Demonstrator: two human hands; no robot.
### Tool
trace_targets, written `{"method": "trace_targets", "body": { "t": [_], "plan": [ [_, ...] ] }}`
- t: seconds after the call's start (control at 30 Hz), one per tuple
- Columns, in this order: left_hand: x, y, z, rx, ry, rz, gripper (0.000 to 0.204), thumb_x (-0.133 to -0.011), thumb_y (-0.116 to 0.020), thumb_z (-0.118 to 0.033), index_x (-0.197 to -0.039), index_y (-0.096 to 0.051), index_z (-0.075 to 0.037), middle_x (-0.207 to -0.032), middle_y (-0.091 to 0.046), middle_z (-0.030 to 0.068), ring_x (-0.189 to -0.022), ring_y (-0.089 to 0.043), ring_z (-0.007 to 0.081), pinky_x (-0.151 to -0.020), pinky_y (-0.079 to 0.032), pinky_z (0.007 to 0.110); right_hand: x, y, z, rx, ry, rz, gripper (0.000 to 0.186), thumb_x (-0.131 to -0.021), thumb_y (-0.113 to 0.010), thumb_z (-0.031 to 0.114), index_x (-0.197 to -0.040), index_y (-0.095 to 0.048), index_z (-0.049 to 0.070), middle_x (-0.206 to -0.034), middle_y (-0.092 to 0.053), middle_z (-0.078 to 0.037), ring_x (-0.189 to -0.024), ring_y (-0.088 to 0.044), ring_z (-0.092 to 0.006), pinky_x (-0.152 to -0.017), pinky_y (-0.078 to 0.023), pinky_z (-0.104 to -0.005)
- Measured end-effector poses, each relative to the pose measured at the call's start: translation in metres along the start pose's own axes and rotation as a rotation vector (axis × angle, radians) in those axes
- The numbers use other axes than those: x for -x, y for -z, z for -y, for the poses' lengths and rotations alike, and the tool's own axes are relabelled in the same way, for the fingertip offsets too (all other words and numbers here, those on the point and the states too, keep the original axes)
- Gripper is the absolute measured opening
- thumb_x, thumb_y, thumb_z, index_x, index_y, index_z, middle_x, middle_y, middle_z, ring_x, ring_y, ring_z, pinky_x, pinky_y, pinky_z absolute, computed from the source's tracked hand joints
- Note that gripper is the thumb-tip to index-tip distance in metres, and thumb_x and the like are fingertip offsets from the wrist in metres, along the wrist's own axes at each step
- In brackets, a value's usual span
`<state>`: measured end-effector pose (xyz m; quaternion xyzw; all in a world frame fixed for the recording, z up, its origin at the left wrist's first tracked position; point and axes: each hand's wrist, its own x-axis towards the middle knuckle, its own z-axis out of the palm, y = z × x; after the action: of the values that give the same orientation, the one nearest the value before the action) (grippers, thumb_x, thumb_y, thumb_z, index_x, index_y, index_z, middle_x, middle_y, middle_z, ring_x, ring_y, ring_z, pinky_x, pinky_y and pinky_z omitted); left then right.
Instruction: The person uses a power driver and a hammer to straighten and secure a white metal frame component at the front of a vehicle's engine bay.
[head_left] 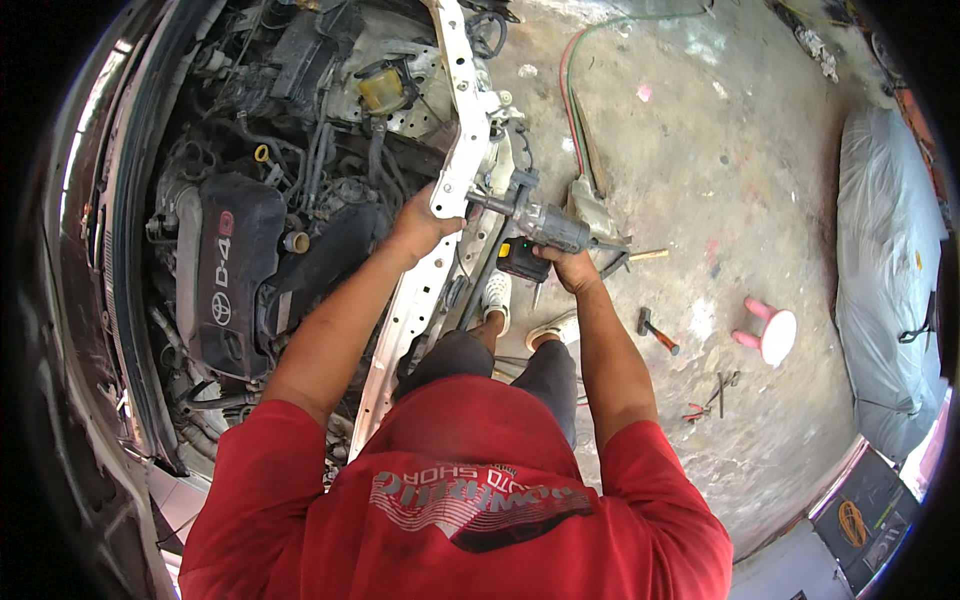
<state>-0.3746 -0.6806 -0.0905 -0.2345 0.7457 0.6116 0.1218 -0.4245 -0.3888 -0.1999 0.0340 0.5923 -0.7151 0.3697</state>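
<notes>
A long white metal crossmember, pierced with holes, runs along the front of an engine bay. My left hand grips its edge, thumb on the near face and the other fingers partly hidden. In my right hand is a grey-and-black power drill, its grip mostly covered by the fingers. A black battery pack with a yellow patch shows beside that hand. The drill lies roughly level, its nose pointing left at the crossmember, close to my left hand. Whether the tip touches the metal I cannot tell.
The engine with a black cover lies to the left. On the concrete floor at right are a hammer, a pink-and-white stool, pliers and red and green hoses. A grey-sheeted object stands at far right.
</notes>
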Motion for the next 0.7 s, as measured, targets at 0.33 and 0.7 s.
{"method": "trace_targets", "body": {
  "t": [0.33,0.7],
  "plan": [
    [-0.001,0.001,0.006,-0.033,-0.009,-0.014,0.061,-0.074,-0.078,-0.002,-0.13,-0.056,0.0,-0.112,-0.069,0.0097,-0.099,-0.064,0.0178,-0.088,-0.05,0.032,0.027,-0.039,-0.012,-0.201,0.021,-0.091,0.047,-0.069,-0.07,-0.004,-0.115,-0.066,0.004,-0.106,-0.071,-0.005,-0.103,-0.064,-0.0213,-0.094,-0.047,-0.0335],
    [-0.002,-0.002,0.014,-0.083,-0.086,-0.046,0.056,-0.073,-0.082,-0.014,-0.123,-0.061,0.0,-0.112,-0.071,0.0135,-0.102,-0.067,0.0226,-0.092,-0.05,0.034,0.101,-0.024,0.14,0.3,0.047,-0.256,0.027,-0.079,-0.068,-0.001,-0.105,-0.067,0.0,-0.091,-0.07,-0.005,-0.075,-0.065,-0.018,-0.069,-0.052,-0.032]
  ]
}}
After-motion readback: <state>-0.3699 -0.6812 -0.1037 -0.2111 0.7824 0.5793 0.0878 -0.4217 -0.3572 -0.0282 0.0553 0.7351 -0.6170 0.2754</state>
